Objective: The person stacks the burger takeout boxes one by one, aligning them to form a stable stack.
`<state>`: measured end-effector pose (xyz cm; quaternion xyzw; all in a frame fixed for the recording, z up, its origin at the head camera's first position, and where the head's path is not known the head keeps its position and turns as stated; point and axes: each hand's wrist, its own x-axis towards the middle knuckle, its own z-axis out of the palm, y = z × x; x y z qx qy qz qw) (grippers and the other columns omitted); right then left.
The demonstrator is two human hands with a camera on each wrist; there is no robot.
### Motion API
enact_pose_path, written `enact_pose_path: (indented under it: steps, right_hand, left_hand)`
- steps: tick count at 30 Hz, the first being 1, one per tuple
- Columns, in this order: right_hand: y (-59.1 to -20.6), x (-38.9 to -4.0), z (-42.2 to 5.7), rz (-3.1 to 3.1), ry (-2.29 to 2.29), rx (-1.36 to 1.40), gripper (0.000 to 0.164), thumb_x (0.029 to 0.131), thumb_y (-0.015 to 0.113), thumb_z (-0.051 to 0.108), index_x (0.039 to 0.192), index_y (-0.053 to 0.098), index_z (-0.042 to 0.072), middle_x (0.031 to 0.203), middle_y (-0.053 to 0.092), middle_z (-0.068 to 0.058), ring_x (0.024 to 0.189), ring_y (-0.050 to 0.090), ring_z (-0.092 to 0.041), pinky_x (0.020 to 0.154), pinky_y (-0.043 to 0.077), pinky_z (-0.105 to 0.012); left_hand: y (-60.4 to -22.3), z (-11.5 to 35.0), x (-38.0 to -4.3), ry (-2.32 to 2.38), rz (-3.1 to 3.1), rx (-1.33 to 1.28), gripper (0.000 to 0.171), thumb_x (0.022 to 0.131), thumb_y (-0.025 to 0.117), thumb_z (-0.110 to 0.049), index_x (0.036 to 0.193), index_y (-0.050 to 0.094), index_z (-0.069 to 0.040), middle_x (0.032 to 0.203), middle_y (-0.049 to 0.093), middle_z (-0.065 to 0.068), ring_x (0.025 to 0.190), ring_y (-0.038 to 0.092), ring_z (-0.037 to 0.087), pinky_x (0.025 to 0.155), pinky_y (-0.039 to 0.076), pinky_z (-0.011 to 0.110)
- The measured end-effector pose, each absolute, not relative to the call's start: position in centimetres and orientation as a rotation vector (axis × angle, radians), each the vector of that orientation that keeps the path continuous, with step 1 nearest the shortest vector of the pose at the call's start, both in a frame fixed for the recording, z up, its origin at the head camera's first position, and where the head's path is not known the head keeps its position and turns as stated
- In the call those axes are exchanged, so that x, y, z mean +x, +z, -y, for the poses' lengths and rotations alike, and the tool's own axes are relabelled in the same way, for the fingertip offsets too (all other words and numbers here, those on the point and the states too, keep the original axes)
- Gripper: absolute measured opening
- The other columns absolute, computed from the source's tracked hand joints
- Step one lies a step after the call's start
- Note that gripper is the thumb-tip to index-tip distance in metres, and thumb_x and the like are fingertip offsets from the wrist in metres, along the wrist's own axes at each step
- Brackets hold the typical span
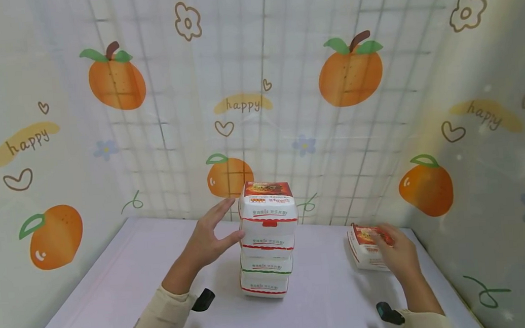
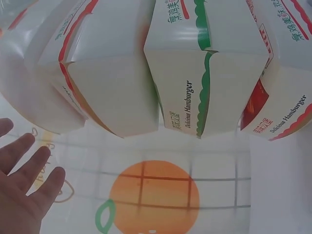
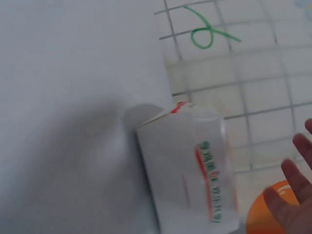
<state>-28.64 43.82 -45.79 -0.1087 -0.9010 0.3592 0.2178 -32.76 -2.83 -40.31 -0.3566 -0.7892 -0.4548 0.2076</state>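
A stack of several white paper hamburger boxes [image 1: 267,227] stands on the table. Most have red wavy trim; one low in the stack, the green-trimmed box [image 2: 180,92], reads "Delicious Hamburger". My left hand [image 1: 209,240] is at the left of the stack, thumb and fingers spread, fingertips close to the upper boxes. The left wrist view shows these fingers straight and apart. At the far right lies a single hamburger box [image 1: 362,256] with a red picture lid. Over its right side is my right hand [image 1: 402,256], its relaxed fingers spread in the right wrist view and partly hiding the lid.
The pale table [image 1: 327,302] ends at a hanging curtain [image 1: 187,138] printed with oranges, hearts and "happy", with a wire grid behind it. Curtain sides also rise at left and right. Dark wrist cameras sit at both cuffs.
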Motion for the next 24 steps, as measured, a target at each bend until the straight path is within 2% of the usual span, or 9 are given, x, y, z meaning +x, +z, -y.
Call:
enact_pose_path:
  steps: [4,9,11,14,18,24]
  right_hand:
    - [-47.3,-28.9,-44.8,2.477,0.973,-0.387,0.057,0.099,0.054,0.042,0.142,0.049,0.005,0.147,0.04,-0.022,0.134,0.032,-0.045,0.105,0.025,-0.065]
    - [-48.7,-29.2,-45.6,2.587,1.04,-0.434,0.075,0.099,0.052,0.043,0.154,0.02,0.005,0.158,0.014,-0.024,0.141,0.012,-0.048,0.107,0.015,-0.066]
    - [-49.1,-29.3,-45.7,2.623,1.045,-0.408,0.077,0.099,0.053,0.042,0.155,0.015,0.005,0.158,0.009,-0.024,0.141,0.009,-0.049,0.107,0.013,-0.067]
    - [-49.4,-29.4,-45.8,2.654,1.034,-0.366,0.079,0.097,0.056,0.041,0.155,0.016,0.004,0.157,0.011,-0.026,0.141,0.011,-0.05,0.107,0.013,-0.067]
    - [-49.4,-29.3,-45.4,2.718,1.046,-0.387,0.084,0.095,0.058,0.046,0.155,0.015,0.006,0.156,0.011,-0.03,0.139,0.012,-0.053,0.105,0.016,-0.069]
    - [-49.4,-29.4,-44.9,2.812,0.998,-0.321,0.088,0.09,0.066,0.046,0.156,0.019,0.01,0.151,0.014,-0.037,0.135,0.015,-0.059,0.101,0.017,-0.073]
  left_hand:
    - [-40.3,2.8,-32.8,-1.255,2.181,-1.002,0.073,0.088,0.07,-0.045,0.151,0.037,-0.027,0.152,0.039,-0.002,0.139,0.033,0.018,0.102,0.038,0.056]
    - [-40.2,2.6,-32.8,-1.252,2.166,-1.007,0.074,0.088,0.071,-0.042,0.151,0.039,-0.022,0.153,0.037,0.001,0.139,0.032,0.019,0.102,0.037,0.057]
    - [-40.1,2.5,-32.8,-1.254,2.163,-1.007,0.074,0.088,0.071,-0.041,0.15,0.039,-0.019,0.153,0.036,0.001,0.139,0.032,0.02,0.102,0.036,0.058]
    - [-40.0,2.4,-32.8,-1.253,2.157,-1.0,0.074,0.088,0.071,-0.041,0.15,0.04,-0.017,0.153,0.036,-0.001,0.14,0.031,0.02,0.102,0.036,0.059]
    - [-40.0,2.2,-32.8,-1.247,2.156,-0.982,0.073,0.088,0.071,-0.042,0.15,0.04,-0.02,0.153,0.036,-0.006,0.14,0.031,0.018,0.103,0.035,0.058]
    - [-39.8,2.0,-32.9,-1.259,2.153,-0.992,0.073,0.088,0.071,-0.042,0.15,0.039,-0.024,0.153,0.035,-0.001,0.14,0.031,0.021,0.104,0.034,0.058]
